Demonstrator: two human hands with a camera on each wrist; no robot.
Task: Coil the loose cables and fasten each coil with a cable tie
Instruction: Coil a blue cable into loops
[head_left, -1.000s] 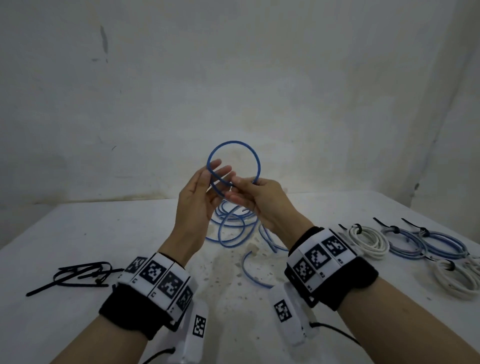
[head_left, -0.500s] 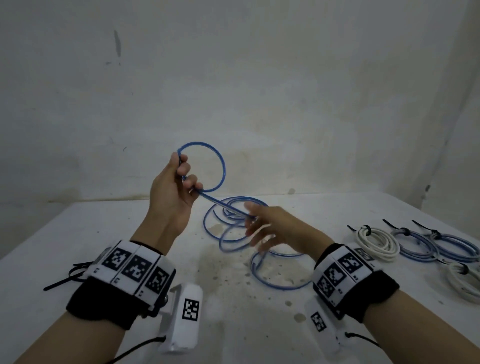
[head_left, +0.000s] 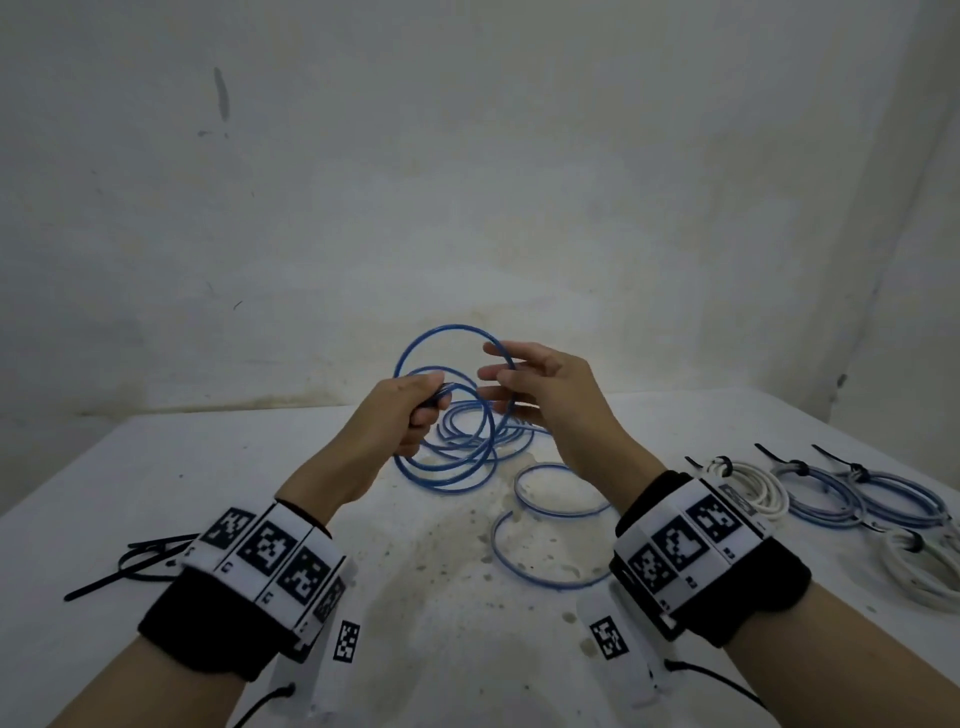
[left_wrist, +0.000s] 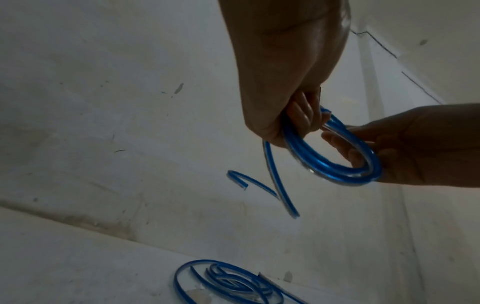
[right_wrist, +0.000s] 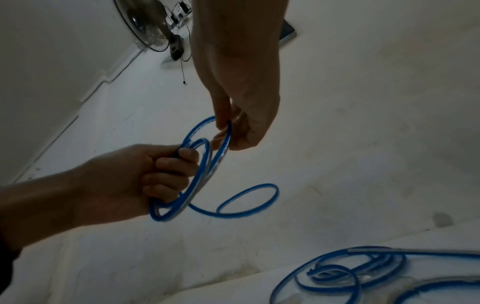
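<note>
White stained table (head_left: 156, 467) against a scuffed pale wall (head_left: 467, 182); blue cable (head_left: 457, 467) raised above the middle of it, partly wound into loops, the rest trailing down to loose turns on the tabletop; left hand (head_left: 400, 415) curled in a fist round the gathered loops at their left side, fingers (right_wrist: 168, 174) wrapped through the coil; right hand (head_left: 545, 395) just beside it, pinching the newest loop at its right edge between thumb and forefinger, the other fingers (head_left: 498, 371) spread and relaxed; hands near each other, joined only by the cable; seen from the left wrist, the coil (left_wrist: 335, 152) as stacked turns hanging from the fist, one strand dropping below it; seen from the right wrist, a slack bend (right_wrist: 246, 203) curving down from the coil toward the heap on the table; black ties (head_left: 140, 561) lying at the near left, behind the left wrist; four tied coils at the right, a white one (head_left: 753, 486), two bluish ones (head_left: 821, 499) beside it, another white one (head_left: 914, 571) nearest the edge.
</note>
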